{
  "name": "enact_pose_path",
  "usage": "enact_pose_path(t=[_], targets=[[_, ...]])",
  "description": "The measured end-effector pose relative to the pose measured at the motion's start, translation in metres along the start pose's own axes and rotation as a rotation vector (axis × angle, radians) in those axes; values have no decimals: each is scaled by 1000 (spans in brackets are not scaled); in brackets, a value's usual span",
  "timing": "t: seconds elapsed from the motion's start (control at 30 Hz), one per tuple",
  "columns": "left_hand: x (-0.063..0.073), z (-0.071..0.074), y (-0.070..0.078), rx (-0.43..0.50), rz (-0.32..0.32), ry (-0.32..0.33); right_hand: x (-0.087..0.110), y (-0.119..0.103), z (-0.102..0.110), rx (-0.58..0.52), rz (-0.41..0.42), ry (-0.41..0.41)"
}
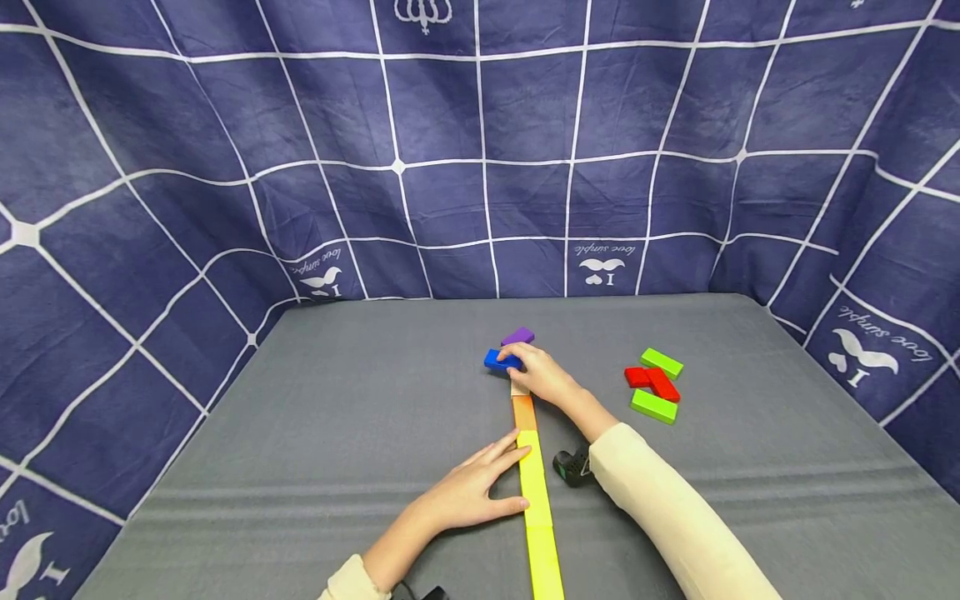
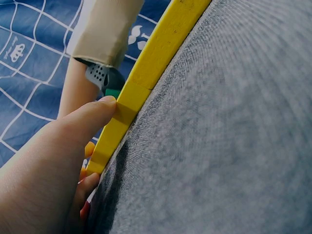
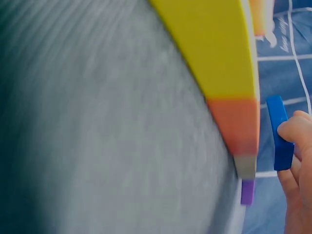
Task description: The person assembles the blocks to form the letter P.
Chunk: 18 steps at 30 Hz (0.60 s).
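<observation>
My right hand pinches a blue block between thumb and fingers. In the right wrist view the blue block appears raised, apart from the row. That row runs away from me: several yellow blocks, then an orange block and a pale block, partly covered by the right hand. Just past the row lies a purple block. With fingers extended, my left hand touches the yellow blocks, its thumb against their left side.
On the right lie two green blocks and two red blocks, the reds touching. A dark wrist device shows by the right sleeve. The grey tabletop meets a blue gridded curtain at the back.
</observation>
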<state>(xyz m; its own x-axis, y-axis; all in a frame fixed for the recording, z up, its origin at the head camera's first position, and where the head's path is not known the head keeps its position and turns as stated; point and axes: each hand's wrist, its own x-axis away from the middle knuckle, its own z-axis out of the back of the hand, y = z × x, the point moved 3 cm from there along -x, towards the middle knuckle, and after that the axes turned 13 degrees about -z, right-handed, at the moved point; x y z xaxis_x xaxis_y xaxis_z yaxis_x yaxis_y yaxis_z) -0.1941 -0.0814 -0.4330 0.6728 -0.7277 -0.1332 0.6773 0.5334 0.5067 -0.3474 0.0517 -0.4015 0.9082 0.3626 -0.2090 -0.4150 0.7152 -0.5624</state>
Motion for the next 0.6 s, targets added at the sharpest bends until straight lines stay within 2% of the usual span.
enact_pose_path(t=[0.13,0.27,0.47,0.6], targets=[[0,1,0,8,10,0,7,14,11,-50,-3,48],[0,2,1,9,17,5,15,33,20,-82,-43,76],[1,2,2,-4,18,14,27,56,28,-109,-116,76],[1,1,3,-1,10,22,35,67,26,-122,-155,65]])
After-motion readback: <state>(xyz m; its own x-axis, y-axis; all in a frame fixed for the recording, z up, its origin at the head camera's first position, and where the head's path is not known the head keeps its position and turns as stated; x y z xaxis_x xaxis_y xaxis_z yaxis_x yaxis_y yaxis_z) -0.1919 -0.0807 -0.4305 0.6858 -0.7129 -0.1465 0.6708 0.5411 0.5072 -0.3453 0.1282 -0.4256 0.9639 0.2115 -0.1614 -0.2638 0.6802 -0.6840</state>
